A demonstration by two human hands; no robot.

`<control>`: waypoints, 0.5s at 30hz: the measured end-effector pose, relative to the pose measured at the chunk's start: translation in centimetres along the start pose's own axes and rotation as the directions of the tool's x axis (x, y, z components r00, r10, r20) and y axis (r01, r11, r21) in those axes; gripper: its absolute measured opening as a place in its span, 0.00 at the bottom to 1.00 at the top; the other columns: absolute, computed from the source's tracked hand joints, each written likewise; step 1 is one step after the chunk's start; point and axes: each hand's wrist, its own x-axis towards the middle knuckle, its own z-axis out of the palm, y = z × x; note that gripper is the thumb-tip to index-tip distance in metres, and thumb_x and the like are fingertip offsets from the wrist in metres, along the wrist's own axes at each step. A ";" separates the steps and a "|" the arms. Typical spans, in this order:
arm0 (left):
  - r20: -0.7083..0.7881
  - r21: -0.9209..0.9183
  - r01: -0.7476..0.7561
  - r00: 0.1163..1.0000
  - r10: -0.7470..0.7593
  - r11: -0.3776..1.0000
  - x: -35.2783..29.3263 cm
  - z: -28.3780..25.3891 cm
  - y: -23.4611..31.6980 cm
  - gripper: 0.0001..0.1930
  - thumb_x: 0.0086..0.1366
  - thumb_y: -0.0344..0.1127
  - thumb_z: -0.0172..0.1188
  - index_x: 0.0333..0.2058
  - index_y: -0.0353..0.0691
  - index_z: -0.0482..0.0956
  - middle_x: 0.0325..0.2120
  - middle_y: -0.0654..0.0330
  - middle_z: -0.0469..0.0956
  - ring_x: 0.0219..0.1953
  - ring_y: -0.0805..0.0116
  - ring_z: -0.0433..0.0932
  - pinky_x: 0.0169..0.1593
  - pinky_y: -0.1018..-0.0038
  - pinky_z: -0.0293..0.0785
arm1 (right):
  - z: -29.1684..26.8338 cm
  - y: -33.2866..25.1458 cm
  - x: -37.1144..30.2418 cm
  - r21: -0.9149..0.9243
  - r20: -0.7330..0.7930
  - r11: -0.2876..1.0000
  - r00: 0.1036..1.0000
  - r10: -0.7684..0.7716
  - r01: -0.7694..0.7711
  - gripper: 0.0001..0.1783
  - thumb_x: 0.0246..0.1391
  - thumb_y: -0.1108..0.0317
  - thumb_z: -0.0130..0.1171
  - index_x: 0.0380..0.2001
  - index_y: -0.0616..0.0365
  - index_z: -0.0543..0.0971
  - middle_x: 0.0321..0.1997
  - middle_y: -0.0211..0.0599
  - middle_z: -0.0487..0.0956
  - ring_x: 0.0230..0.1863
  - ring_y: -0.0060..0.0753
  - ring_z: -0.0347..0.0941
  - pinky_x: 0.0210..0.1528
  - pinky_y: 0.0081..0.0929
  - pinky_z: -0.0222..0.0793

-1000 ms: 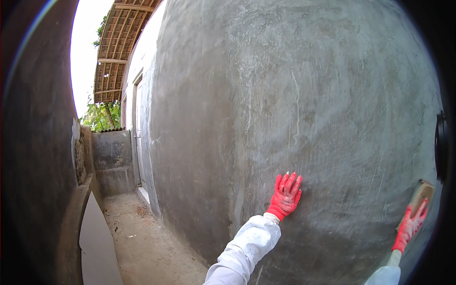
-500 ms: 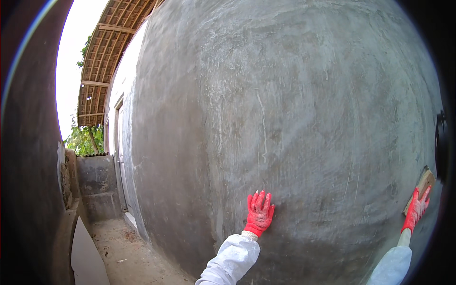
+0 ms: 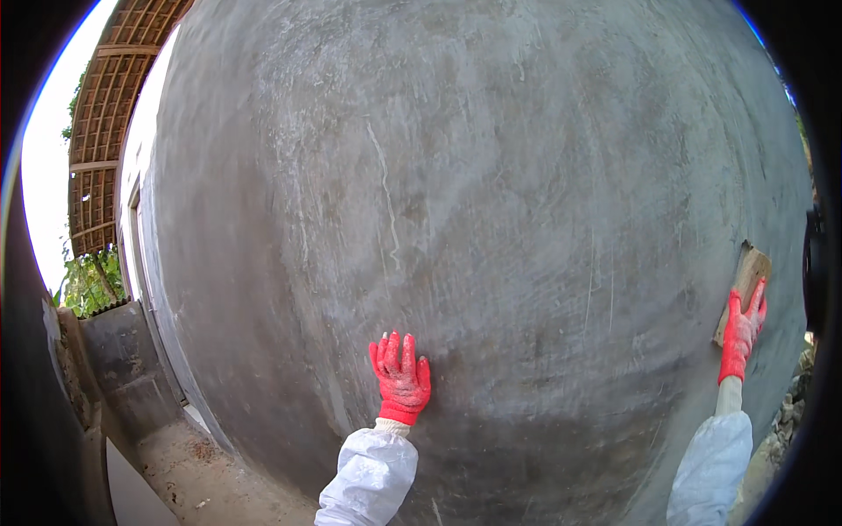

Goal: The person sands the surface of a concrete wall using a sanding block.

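Note:
A grey cement-plastered wall (image 3: 491,219) fills most of the view. My left hand (image 3: 402,379), in a red-coated glove dusted with grey, lies against its lower middle part, fingers stretched out and holding nothing. Far to the right, my right hand (image 3: 741,337) wears a matching glove and is wrapped round a wooden plastering float (image 3: 750,273). The float stands steeply tilted, its face to the plaster; the glove hides its lower part. White sleeves cover both forearms.
On the left, a narrow passage with a dirt-strewn floor (image 3: 206,478) runs to a low grey wall (image 3: 132,359). A pale panel (image 3: 132,491) leans there. Above hangs a roof overhang (image 3: 118,114) with wooden battens. Rubble (image 3: 785,421) lies at the right edge.
The view has turned to the right, so the wall and my left hand appear further left. My right hand and the float have moved up the wall. Rubble has come into view.

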 end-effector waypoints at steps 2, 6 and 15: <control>0.006 0.011 0.001 1.000 -0.001 1.000 -0.2 0.1 0.1 0.33 0.59 0.30 0.60 0.64 0.36 0.64 0.65 0.45 0.59 0.69 0.43 0.56 0.71 0.42 0.47 | 0.9 0.6 2.6 -0.041 -0.048 0.983 0.983 0.178 -0.180 0.48 0.53 0.55 0.69 0.73 0.38 0.56 0.73 0.54 0.57 0.71 0.58 0.56 0.69 0.46 0.57; 0.062 0.080 -0.002 0.998 -0.003 0.997 -0.7 -1.9 -2.5 0.33 0.60 0.30 0.59 0.64 0.36 0.64 0.66 0.45 0.59 0.69 0.44 0.56 0.71 0.43 0.48 | 0.6 -9.8 -13.6 0.034 0.160 0.919 0.905 -0.393 0.393 0.53 0.43 0.55 0.74 0.72 0.38 0.59 0.71 0.56 0.57 0.67 0.61 0.59 0.67 0.48 0.59; 0.006 0.030 0.046 0.999 -0.046 0.999 -0.7 -0.2 -1.3 0.32 0.59 0.30 0.60 0.64 0.36 0.65 0.65 0.45 0.60 0.68 0.43 0.58 0.70 0.44 0.49 | -2.5 -9.2 -15.6 0.207 0.246 0.662 0.617 -0.748 0.720 0.61 0.25 0.56 0.81 0.69 0.40 0.64 0.70 0.56 0.58 0.65 0.65 0.61 0.64 0.52 0.62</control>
